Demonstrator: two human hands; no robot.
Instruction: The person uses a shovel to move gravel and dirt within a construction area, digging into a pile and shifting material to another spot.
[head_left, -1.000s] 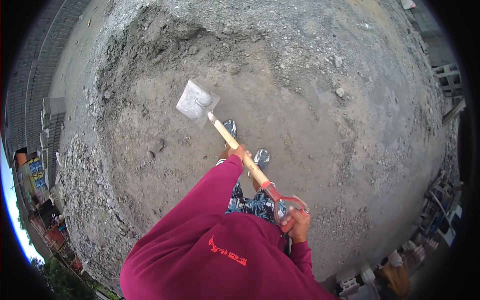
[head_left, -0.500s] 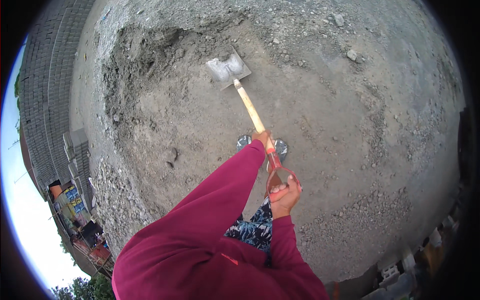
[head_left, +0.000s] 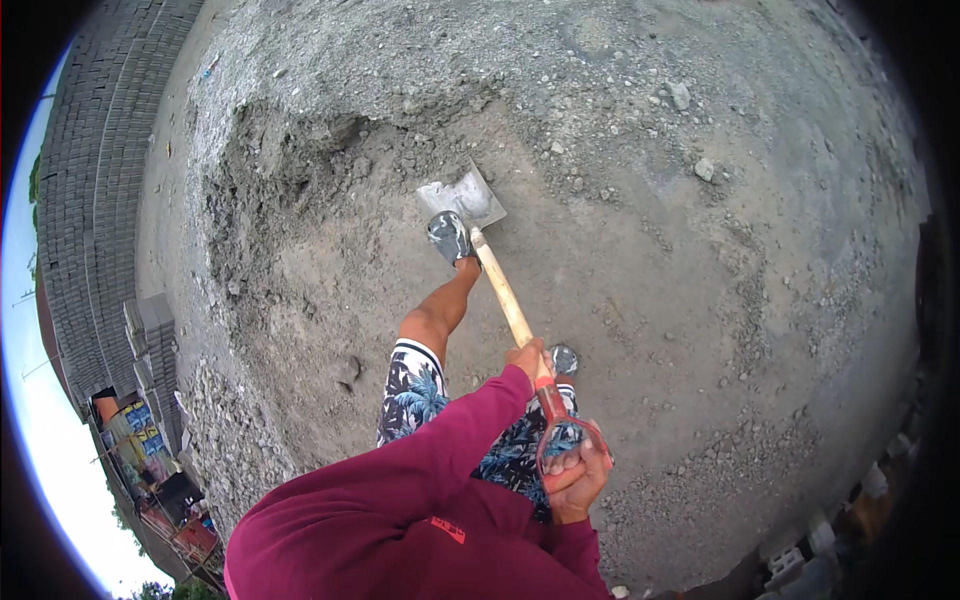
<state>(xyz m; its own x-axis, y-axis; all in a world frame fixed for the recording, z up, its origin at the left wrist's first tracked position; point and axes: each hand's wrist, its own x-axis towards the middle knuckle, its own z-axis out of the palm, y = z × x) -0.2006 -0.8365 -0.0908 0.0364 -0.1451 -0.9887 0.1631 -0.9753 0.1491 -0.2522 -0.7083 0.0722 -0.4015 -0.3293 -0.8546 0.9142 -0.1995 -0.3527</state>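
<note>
A shovel (head_left: 503, 290) with a pale wooden shaft, a red D-shaped handle and a worn metal blade (head_left: 482, 200) slants away from me over the grey ground. My left hand (head_left: 527, 359) is closed around the lower shaft, just above the red part. At the near end, my right hand (head_left: 580, 485) wraps the crossbar of the D-handle. My left foot (head_left: 450, 236), in a dark and white shoe, is at the near left edge of the blade; whether it presses on it I cannot tell. The blade lies flat-side up before a dug bank.
The rough dug bank (head_left: 290, 165) of grey gravel curves round the far left. Loose stones (head_left: 704, 170) lie at the far right, and more gravel (head_left: 715, 465) at the near right. Stacked grey blocks (head_left: 95, 200) line the left. My right foot (head_left: 565, 359) stands behind the shovel.
My left foot has stepped forward to the blade. Both hands have moved nearer to me in the picture with the shovel, keeping their grip.
</note>
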